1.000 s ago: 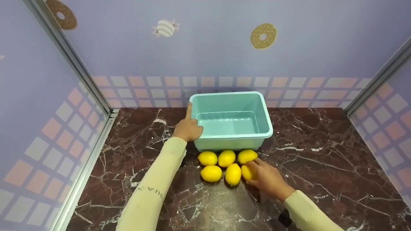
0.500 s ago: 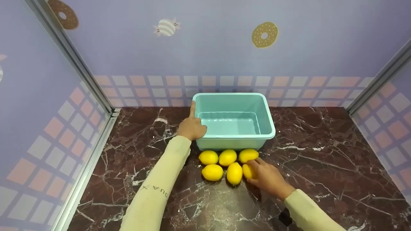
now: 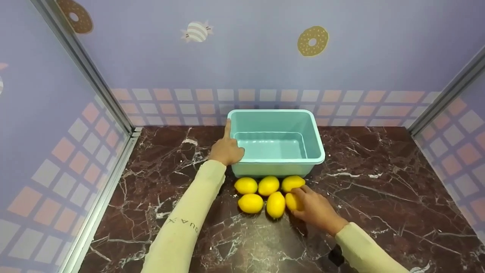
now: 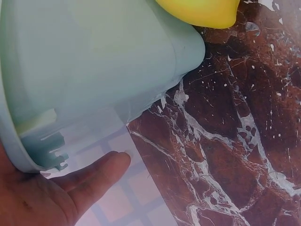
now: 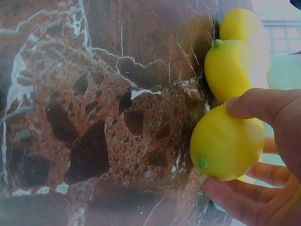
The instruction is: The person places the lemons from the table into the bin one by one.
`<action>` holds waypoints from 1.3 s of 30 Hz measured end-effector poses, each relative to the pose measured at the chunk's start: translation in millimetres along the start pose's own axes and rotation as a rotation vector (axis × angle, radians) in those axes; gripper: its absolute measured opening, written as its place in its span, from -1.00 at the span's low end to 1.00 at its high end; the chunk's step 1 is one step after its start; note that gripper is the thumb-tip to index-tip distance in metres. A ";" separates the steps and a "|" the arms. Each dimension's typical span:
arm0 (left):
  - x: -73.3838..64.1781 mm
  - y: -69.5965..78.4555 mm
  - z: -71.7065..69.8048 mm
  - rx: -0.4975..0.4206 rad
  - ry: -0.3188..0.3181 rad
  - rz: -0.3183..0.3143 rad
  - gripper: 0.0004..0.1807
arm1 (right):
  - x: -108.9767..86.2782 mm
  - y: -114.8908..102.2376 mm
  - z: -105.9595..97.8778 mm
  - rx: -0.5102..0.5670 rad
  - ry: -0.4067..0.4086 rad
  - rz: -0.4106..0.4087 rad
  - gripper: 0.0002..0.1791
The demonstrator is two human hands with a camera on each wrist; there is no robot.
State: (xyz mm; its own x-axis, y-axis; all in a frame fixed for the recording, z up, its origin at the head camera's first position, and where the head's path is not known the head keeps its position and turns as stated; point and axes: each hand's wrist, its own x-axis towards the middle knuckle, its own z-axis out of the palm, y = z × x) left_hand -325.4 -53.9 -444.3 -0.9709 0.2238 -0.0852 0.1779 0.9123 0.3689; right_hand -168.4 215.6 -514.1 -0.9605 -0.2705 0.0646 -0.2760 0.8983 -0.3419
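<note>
Because the lemon (image 3: 293,202) sits on the desk (image 3: 379,216) just beside other lemons (image 3: 276,205), the right hand (image 3: 316,209), thumb and fingers curved round it, should pinch evenly and lift straight; the left hand (image 3: 226,151), forefinger extended, grips the tub (image 3: 278,161) by its left rim, which should steady it.

Head view: from above, facing forward and down, well back, taking in the marbled surface (image 3: 379,204), the basin (image 3: 274,168) and the back wall (image 3: 246,57). Left wrist view: close up and rolled, facing past the left fingers (image 4: 101,176) to the basin's outer side. Right wrist view: close up, low over the surface, facing lemons (image 5: 228,143) and the right fingers (image 5: 235,195). Shared: head and left wrist, the basin; head and right wrist, the lemons; all 3, the surface.
</note>
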 end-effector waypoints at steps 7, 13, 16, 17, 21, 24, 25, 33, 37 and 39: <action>0.4 0.1 -0.5 0.010 -0.004 0.002 -0.65 | 0.9 -1.4 -2.6 0.014 -0.012 -0.016 -0.40; -0.3 0.8 -0.4 0.034 0.005 0.007 -0.65 | 0.4 -2.9 -5.0 0.077 -0.005 -0.001 -0.43; -0.2 1.0 -0.6 0.037 0.009 0.004 -0.65 | 0.2 -3.4 -6.1 0.088 -0.007 0.007 -0.44; -0.1 0.9 -0.6 0.035 0.010 0.003 -0.65 | 0.2 -3.7 -6.6 0.091 -0.005 0.008 -0.44; 0.3 1.0 -0.4 0.036 0.012 0.004 -0.65 | 0.2 -4.3 -7.6 0.098 0.003 0.002 -0.43; 0.5 1.0 0.0 0.044 0.007 0.004 -0.65 | -0.4 -4.4 -8.5 0.099 0.003 -0.003 -0.42; 0.5 0.8 0.2 0.044 0.006 0.003 -0.65 | -0.5 -4.5 -8.8 0.098 0.003 -0.005 -0.41; 0.4 0.4 0.2 0.033 0.004 -0.002 -0.66 | -1.5 -5.9 -13.5 0.097 0.010 -0.007 -0.39; 1.2 0.6 0.3 0.035 -0.008 -0.005 -0.65 | -1.2 -5.9 -16.2 0.103 0.010 -0.008 -0.39; 1.0 1.2 0.1 0.034 -0.010 -0.006 -0.65 | -1.1 -6.0 -17.6 0.103 0.010 -0.011 -0.39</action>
State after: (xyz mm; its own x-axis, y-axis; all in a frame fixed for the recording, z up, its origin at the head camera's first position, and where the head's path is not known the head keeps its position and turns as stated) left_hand -326.1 -52.5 -444.0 -0.9703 0.2216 -0.0965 0.1778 0.9248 0.3363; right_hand -166.4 216.7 -495.6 -0.9580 -0.2760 0.0780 -0.2818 0.8547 -0.4361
